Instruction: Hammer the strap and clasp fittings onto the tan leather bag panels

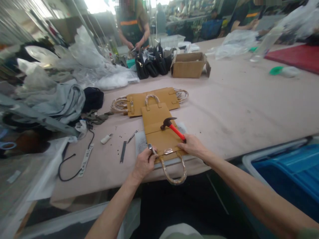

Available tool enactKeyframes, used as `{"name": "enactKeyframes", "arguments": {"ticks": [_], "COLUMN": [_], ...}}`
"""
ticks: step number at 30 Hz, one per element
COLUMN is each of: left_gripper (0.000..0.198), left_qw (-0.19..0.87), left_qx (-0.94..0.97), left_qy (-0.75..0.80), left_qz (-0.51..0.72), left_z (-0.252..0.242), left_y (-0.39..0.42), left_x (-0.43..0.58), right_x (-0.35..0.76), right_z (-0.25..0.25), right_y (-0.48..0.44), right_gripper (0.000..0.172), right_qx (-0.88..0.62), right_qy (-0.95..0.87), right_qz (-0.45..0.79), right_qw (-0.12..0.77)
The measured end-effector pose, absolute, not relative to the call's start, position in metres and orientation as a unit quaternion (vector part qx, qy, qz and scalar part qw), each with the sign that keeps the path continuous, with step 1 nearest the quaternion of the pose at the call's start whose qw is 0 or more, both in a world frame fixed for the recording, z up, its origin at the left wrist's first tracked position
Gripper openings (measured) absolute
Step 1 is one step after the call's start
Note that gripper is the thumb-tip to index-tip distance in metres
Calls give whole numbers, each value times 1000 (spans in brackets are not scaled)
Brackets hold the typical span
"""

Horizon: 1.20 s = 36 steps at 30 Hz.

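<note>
Claw hammer (171,126) in the right hand (192,145), fingers curled round its handle; the left hand (144,162) pinches a metal-topped tool (150,147) at the tan handbag panel (160,141) near the surface's (236,109) edge. Ideally, hold it upright and strike squarely.

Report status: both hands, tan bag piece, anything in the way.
Left grip on silver-topped tool; right grip on red-handled hammer.
Tan bag piece laid flat, nearer handle past table edge.
In the way: hammer head over it.
</note>
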<state>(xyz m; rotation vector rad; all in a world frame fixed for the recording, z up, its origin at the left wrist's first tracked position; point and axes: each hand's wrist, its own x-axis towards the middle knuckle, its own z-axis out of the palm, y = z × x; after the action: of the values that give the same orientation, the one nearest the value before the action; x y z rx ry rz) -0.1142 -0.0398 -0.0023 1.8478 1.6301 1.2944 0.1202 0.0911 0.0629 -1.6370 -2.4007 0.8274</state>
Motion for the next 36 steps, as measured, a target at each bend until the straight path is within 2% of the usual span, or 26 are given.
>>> {"name": "enactKeyframes", "arguments": {"ticks": [10, 15, 20, 23, 25, 27, 29, 33, 36], "left_gripper": [10, 15, 12, 16, 20, 24, 25, 22, 20], "left_qw": [132, 191, 226, 292, 343, 385, 406, 389, 389], "left_qx": [720, 582, 628, 485, 350, 284, 304, 413, 450], "left_qy": [515, 607, 601, 614, 582, 547, 544, 573, 587], "left_qz": [445, 507, 438, 550, 649, 687, 668, 591, 549], "left_z": [1, 11, 24, 31, 36, 40, 42, 41, 38], "left_y": [-40, -39, -36, -33, -27, -18, -8, 12, 19], "left_x": [-127, -122, -112, -110, -108, -102, -88, -53, -35], "right_x": [120, 121, 121, 121, 123, 127, 133, 146, 151], "right_z": [48, 41, 40, 40, 41, 44, 47, 48, 43], "right_y": [87, 89, 87, 87, 88, 90, 91, 90, 90], "right_gripper": [32, 34, 33, 33, 31, 25, 15, 13, 4], "right_qx": [-583, -590, -591, -590, -588, -580, -576, -599, -614], "right_qy": [-769, -759, -757, -752, -743, -735, -727, -701, -660], "right_qz": [262, 273, 278, 293, 316, 342, 361, 367, 398], "right_qw": [37, 34, 34, 37, 54, 76, 96, 122, 168]}}
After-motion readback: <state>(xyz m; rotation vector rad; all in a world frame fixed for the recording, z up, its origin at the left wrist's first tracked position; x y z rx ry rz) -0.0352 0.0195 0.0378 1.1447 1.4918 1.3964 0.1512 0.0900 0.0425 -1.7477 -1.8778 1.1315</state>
